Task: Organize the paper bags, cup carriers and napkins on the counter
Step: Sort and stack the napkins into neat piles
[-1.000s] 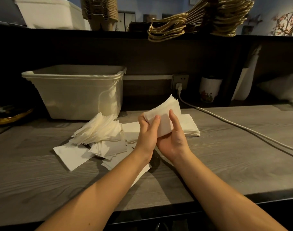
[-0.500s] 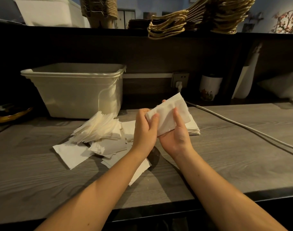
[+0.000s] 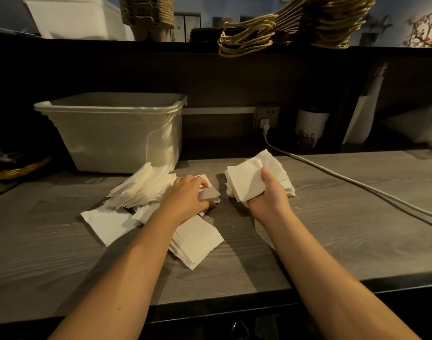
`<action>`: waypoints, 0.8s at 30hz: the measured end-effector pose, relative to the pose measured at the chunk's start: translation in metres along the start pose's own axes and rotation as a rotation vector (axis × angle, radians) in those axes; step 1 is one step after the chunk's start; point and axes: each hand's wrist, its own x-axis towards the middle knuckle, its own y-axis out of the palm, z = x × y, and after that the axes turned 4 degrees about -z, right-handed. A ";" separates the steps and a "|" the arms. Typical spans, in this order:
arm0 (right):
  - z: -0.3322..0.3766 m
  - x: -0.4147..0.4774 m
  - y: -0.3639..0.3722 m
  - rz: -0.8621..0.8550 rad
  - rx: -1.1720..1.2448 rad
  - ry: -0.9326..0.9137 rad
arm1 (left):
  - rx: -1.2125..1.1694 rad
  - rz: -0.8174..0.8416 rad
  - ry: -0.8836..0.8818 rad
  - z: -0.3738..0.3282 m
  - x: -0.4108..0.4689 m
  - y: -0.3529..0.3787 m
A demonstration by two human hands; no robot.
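Gripping a squared-up stack of napkins (image 3: pixel 249 177) over the grey counter (image 3: pixel 332 229), the right hand (image 3: pixel 269 196) is curling thumb and fingers round it, while the left hand (image 3: pixel 185 196) is pinching a few folded napkins (image 3: pixel 209 192) at the edge of the loose pile (image 3: pixel 141 186) lying in front of a white plastic bin (image 3: pixel 111 136).

I see a pale bin (image 3: pixel 116 133) at the back left, open on top. To its right, a wall socket (image 3: pixel 271 113) holds a white plug (image 3: pixel 265 125), and its cable (image 3: pixel 357 185) runs off rightward. A printed cup (image 3: pixel 310 128) stands just right of the socket. A gold dish (image 3: pixel 16 169) sits far left. A white tub (image 3: pixel 75 18) rests on the upper shelf (image 3: pixel 87 46).
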 end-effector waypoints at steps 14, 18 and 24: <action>-0.002 0.004 -0.003 0.048 -0.071 0.045 | -0.158 0.121 -0.006 0.008 -0.001 -0.010; -0.002 0.004 -0.003 0.060 -0.078 0.061 | -0.262 0.055 -0.040 0.010 -0.002 -0.013; -0.001 0.004 -0.003 0.066 -0.080 0.070 | -0.292 -0.034 -0.045 0.016 0.001 -0.017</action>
